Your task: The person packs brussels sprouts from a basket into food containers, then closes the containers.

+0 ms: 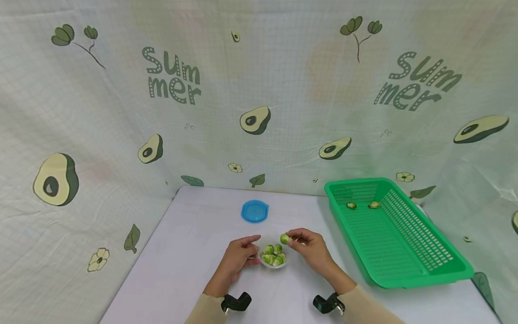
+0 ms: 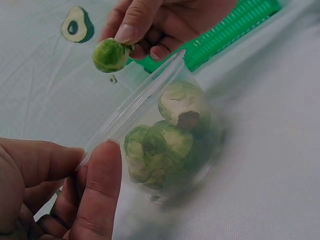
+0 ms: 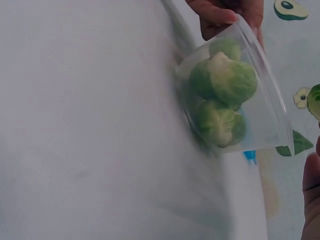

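Note:
A clear plastic container [image 2: 200, 165] stands on the white table with several Brussels sprouts [image 1: 273, 256] inside. My left hand [image 1: 241, 257] pinches its rim at the left side, thumb and fingers on the edge, as the left wrist view shows. Between the thumb and fingers of my right hand [image 1: 309, 249] is one green Brussels sprout [image 2: 111, 55], held just above the container's right side. In the right wrist view, only part of that hand [image 3: 311, 195] shows at the right edge.
A blue lid [image 1: 255, 211] lies on the table [image 1: 194, 225] behind the container. To the right stands a large green plastic basket [image 1: 388, 252] with two small sprout pieces [image 1: 374, 205] near its far end. A printed cloth [image 1: 218, 81] hangs behind the table.

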A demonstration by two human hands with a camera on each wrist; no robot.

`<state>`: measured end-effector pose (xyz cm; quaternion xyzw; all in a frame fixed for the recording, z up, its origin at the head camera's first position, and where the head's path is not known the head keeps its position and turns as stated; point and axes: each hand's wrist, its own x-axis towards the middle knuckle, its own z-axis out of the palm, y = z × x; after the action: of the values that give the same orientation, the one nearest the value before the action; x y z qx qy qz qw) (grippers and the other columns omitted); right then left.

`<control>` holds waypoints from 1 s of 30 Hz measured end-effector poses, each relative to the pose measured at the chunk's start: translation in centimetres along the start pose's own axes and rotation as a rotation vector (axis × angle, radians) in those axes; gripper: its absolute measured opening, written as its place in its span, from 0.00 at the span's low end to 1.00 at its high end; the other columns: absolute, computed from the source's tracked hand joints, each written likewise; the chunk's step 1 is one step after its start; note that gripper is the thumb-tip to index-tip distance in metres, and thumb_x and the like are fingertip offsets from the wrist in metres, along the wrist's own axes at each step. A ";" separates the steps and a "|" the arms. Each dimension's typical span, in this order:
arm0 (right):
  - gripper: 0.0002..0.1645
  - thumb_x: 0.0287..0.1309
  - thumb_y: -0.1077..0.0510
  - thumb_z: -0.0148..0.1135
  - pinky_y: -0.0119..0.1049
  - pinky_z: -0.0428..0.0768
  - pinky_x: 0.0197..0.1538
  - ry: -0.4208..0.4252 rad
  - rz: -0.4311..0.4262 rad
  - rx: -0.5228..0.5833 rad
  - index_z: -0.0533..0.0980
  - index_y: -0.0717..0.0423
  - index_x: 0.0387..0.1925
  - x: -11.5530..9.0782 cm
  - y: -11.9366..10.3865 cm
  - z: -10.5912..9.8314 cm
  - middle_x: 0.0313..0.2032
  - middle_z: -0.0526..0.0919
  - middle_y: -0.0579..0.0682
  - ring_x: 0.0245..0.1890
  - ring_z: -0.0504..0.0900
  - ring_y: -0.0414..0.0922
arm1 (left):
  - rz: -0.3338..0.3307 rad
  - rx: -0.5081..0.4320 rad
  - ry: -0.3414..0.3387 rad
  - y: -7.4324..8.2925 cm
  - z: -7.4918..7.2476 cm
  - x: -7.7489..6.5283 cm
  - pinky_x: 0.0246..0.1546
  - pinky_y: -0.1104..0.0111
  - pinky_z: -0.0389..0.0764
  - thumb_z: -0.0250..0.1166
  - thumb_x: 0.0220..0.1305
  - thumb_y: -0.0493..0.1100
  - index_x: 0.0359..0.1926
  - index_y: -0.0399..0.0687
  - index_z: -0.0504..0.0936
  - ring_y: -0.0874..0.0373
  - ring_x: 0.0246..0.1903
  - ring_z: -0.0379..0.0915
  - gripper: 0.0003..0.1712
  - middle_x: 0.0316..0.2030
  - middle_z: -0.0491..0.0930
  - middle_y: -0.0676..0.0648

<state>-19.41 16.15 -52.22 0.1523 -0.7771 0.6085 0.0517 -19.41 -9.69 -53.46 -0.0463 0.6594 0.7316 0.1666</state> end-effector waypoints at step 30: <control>0.13 0.59 0.64 0.76 0.33 0.77 0.42 0.034 -0.007 -0.111 0.89 0.47 0.45 -0.1 2.0 2.2 0.41 0.85 0.47 0.41 0.77 0.50 | -0.002 0.007 0.010 0.0 0.1 0.0 0.40 0.65 0.92 0.65 0.71 0.32 0.70 0.38 0.78 0.59 0.33 0.79 0.27 0.35 0.77 0.48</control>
<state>-19.70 14.47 -54.62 0.1415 -0.8083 0.5666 0.0751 -19.42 -9.59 -53.50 -0.0499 0.6628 0.7289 0.1641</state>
